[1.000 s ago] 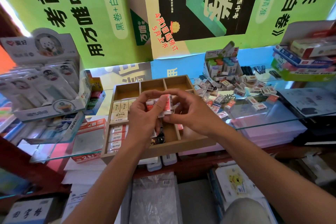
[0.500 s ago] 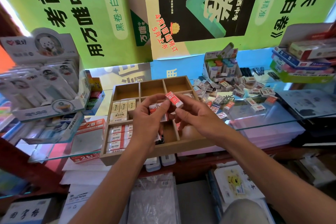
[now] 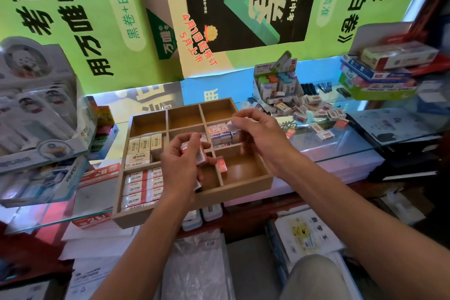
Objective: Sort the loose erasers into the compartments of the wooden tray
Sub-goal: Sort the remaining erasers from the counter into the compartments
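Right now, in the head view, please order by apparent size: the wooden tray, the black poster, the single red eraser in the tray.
1. black poster
2. wooden tray, slightly smaller, though nearer, so true sizes are unsure
3. red eraser, clearly smallest

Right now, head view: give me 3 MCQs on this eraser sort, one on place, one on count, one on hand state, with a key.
1. Where does the loose eraser pile lie relative to the wooden tray?
A. to its right on the glass
B. to its left
C. inside it

2. How many compartments in the tray's back row hold erasers?
A. three
B. two
C. none

3. What is the left hand doing?
A. lying flat and open
B. gripping red-and-white erasers
C. out of view

Key: 1 A, the pile sits right of the tray; 2 C, all three back compartments show bare wood; 3 B, its fingers curl round the erasers.
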Available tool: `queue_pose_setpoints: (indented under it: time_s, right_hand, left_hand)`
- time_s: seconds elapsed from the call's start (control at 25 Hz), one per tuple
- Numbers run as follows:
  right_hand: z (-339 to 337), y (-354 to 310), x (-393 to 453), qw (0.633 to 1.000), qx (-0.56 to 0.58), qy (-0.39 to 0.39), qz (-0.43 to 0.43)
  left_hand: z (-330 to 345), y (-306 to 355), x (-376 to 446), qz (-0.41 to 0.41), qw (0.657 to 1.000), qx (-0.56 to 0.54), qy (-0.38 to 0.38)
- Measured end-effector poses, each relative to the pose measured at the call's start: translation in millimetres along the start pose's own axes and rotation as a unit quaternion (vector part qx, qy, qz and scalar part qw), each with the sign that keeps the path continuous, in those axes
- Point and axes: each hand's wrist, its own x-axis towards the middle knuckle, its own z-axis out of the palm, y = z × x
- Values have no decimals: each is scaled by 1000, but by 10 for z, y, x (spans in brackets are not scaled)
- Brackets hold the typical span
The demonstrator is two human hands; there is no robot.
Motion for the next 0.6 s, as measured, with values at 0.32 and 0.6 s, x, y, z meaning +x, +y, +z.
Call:
queue_pose_setpoints:
  time_s: [0.32,0.6]
  right_hand:
    - [-180,-122,159,735,-619,-276,-27]
    - [-49,174,222,793,-580,-162,-90]
  left_hand:
    - [-62,-46,91,-4,999,-4,31]
    - [-69,-81,109,8,999,25,22]
